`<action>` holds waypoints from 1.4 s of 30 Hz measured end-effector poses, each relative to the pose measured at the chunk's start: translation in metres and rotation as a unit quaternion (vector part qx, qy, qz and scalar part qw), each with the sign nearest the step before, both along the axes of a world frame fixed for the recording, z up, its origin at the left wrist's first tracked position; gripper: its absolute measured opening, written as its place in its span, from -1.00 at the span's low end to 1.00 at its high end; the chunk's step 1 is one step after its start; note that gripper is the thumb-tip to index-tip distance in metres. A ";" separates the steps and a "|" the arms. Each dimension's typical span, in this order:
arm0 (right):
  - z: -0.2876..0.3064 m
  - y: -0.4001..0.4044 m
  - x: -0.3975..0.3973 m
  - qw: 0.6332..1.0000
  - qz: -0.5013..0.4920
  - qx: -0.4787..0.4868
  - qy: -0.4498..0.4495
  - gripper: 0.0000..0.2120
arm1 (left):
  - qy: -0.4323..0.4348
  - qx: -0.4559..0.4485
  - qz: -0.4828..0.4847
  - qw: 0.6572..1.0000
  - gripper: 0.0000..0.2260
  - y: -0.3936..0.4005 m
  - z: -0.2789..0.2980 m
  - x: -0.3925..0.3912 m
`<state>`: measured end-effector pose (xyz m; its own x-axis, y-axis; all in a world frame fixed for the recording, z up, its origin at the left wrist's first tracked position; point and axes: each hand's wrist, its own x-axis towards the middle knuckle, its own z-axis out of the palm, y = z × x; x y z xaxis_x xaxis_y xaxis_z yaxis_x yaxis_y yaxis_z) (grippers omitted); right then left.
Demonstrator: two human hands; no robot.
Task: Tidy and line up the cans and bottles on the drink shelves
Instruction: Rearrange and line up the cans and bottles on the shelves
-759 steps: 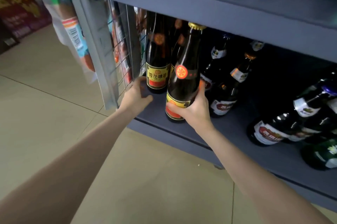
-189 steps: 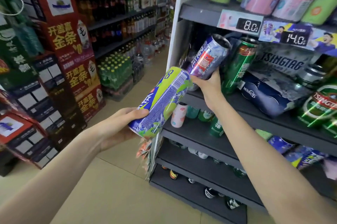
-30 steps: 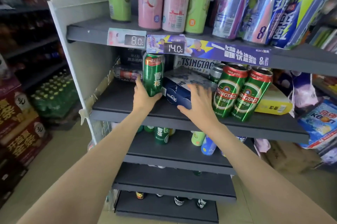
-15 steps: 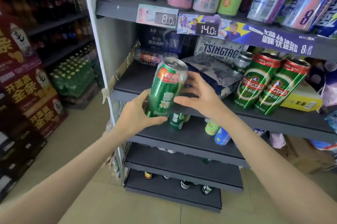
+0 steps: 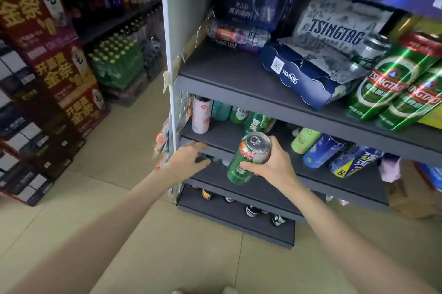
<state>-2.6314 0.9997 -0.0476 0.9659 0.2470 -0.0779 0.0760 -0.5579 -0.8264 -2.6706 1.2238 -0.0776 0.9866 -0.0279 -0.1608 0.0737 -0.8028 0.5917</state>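
Note:
My right hand (image 5: 275, 164) grips a tall green can (image 5: 244, 162) with a red band under its silver top, tilted, in front of the second shelf (image 5: 222, 147). My left hand (image 5: 189, 159) reaches under that shelf's front edge with loosely bent fingers and holds nothing. On the second shelf stand a white-pink can (image 5: 202, 114) and several green cans (image 5: 258, 123); a light green can (image 5: 305, 140) and blue cans (image 5: 323, 151) lean to the right. Two green Tsingtao cans (image 5: 392, 85) lean on the shelf above.
The upper shelf (image 5: 239, 87) also carries a dark blue can pack (image 5: 303, 75), a Tsingtao bag (image 5: 339, 30) and a lying can (image 5: 239, 35). Dark bottles (image 5: 251, 210) stand on the bottom shelf. Red cartons (image 5: 55, 71) and green bottle packs (image 5: 119, 64) line the aisle's left side.
The green can passed from my left hand to my right and came down from the upper shelf to the second one. My left hand let go and dropped toward the shelf edge.

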 end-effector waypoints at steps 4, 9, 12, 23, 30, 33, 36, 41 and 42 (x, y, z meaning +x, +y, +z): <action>-0.020 0.004 0.015 0.997 -0.072 0.001 0.000 -0.46 | -0.016 -0.029 0.078 0.996 -0.75 0.008 -0.009 -0.006; -0.033 0.011 0.036 0.982 -0.187 0.036 -0.011 -0.44 | -0.036 -0.049 0.117 0.991 -0.74 0.011 -0.013 -0.009; -0.036 0.001 0.046 0.963 -0.262 0.061 -0.004 -0.43 | -0.040 -0.056 0.128 0.989 -0.74 0.009 -0.013 -0.008; -0.076 -0.021 0.119 0.944 -0.309 0.114 -0.008 -0.13 | -0.035 -0.034 0.123 0.991 -0.69 0.000 -0.018 0.002; -0.086 -0.015 0.058 0.966 -0.253 0.054 0.024 -0.34 | -0.020 -0.149 0.242 0.959 -0.39 -0.002 -0.035 0.058; -0.095 0.000 0.046 0.981 -0.186 0.045 0.031 -0.40 | -0.005 -0.235 0.305 0.923 -0.17 0.007 -0.045 0.100; -0.097 0.010 0.047 0.987 -0.148 0.054 0.019 -0.39 | -0.025 -0.270 0.314 0.910 -0.14 0.005 -0.052 0.136; -0.096 -0.001 0.040 0.991 -0.126 0.049 0.010 -0.42 | -0.107 -0.241 0.333 0.905 -0.37 -0.001 -0.050 0.148; -0.096 -0.004 0.037 0.992 -0.123 0.040 0.013 -0.41 | -0.121 -0.225 0.307 0.917 -0.38 -0.001 -0.048 0.139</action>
